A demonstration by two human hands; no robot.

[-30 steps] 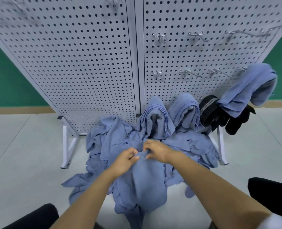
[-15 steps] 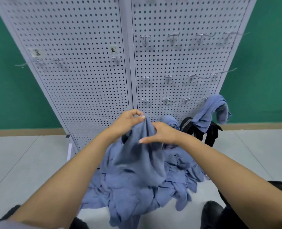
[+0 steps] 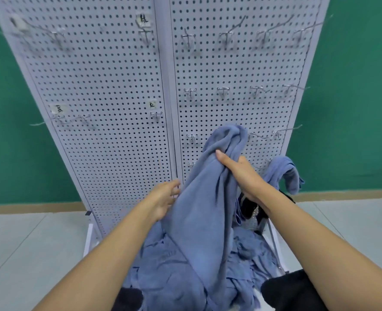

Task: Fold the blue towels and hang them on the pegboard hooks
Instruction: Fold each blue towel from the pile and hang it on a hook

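A soft blue cloth towel (image 3: 203,203) hangs bunched and unfolded, its top raised before the white perforated metal pegboard (image 3: 109,86). Crumpled blue towels (image 3: 163,265) lie heaped at the board's foot. Another blue towel (image 3: 284,171) drapes at its lower right edge, below rows of silver wire hooks (image 3: 223,90).

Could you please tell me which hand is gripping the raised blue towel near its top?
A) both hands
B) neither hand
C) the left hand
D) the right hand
D: the right hand curls its thumb and fingers round the raised blue towel, while the left hand is straight-fingered lower down at its edge.
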